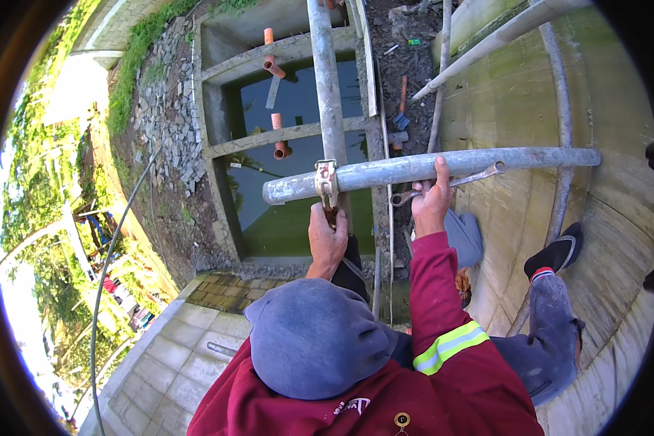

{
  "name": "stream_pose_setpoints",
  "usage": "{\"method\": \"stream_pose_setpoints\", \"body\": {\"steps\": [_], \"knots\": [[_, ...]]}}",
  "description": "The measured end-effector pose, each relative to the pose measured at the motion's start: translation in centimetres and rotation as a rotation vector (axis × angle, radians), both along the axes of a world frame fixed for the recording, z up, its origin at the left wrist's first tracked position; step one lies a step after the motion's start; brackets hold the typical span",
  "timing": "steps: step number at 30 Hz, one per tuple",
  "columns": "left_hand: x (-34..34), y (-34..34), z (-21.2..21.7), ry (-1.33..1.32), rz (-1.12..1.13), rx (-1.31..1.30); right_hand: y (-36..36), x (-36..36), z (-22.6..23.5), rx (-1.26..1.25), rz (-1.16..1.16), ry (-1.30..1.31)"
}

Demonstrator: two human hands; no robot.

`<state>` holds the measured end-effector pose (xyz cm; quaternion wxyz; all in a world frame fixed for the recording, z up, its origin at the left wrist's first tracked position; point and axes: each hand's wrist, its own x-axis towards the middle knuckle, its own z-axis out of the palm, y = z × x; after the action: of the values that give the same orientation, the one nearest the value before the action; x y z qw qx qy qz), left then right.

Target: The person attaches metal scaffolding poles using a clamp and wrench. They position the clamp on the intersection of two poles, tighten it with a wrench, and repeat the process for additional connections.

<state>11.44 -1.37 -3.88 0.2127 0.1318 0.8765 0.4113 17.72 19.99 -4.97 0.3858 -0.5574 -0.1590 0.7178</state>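
A grey metal scaffold tube (pixel 501 159) runs crosswise before me, over a second, lengthwise tube (pixel 325 80). Where they cross sits a worn scaffold clamp (pixel 327 176), wrapped around the crosswise tube. My left hand (pixel 326 243) is closed at the clamp's lower side, fingers curled on its rusty bolt end; the exact grip is partly hidden. My right hand (pixel 432 207) grips a metal spanner (pixel 479 175), which lies slanted just below the crosswise tube. One finger of that hand points up against the tube.
Below are concrete basins (pixel 291 133) of greenish water with orange pipe tees (pixel 274 67). More poles (pixel 501 43) cross a stained concrete wall (pixel 501 102) at right. My bent knee (pixel 312 338) and right shoe (pixel 559 249) are in view. A dark cable (pixel 112 247) hangs at left.
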Motion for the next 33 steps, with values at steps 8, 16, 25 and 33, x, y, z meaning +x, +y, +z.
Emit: {"method": "stream_pose_setpoints", "body": {"steps": [8, 16, 25, 33], "knots": [[-1.7, 1.8, 3.8, -0.523, 0.414, 0.418, 0.3, 0.2, -0.3, 0.013, 0.07, -0.006], [-1.8, 0.6, 2.9, -0.65, 0.465, 0.618, 0.2, 0.4, -0.7, -0.001, 0.062, -0.011], [0.1, -0.7, 0.6, -0.568, 0.371, 0.495, -0.7, 1.8, 0.8, 0.143, -0.06, -0.457], [-0.4, 0.8, 2.3, -1.226, 0.878, 0.782, -1.8, -0.3, 5.1, 0.734, 0.716, -0.416]]}}
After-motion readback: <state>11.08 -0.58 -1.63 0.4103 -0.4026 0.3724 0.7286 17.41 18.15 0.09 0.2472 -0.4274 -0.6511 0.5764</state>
